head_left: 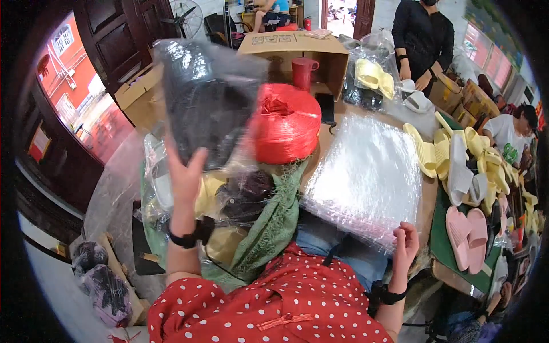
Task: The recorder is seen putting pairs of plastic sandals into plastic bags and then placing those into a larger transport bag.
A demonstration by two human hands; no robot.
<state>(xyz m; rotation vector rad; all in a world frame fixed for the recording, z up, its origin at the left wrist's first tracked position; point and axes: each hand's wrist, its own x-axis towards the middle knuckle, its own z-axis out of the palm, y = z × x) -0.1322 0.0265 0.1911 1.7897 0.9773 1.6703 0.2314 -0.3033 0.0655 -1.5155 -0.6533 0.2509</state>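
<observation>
My left hand (pixel 186 174) is raised at the left, gripping the lower part of a clear plastic bag (pixel 214 117) with something black inside. Motion blurs the bag, so the exact shape of its contents cannot be made out. On the right, my right hand (pixel 405 243) is beside the near corner of a stack of flat clear plastic bags (pixel 366 171). Its fingers are half curled and apart, with nothing visible in them. Below the left hand, a green woven sack (pixel 269 223) lies open around bagged yellow and dark slippers.
A big roll of red plastic twine (pixel 289 128) stands mid-table, before a red mug (pixel 303 74) and a cardboard box (pixel 291 43). Yellow slippers (pixel 440 151) and pink slippers (pixel 466 237) cover the right side. A person in black (pixel 423 34) stands at the far right.
</observation>
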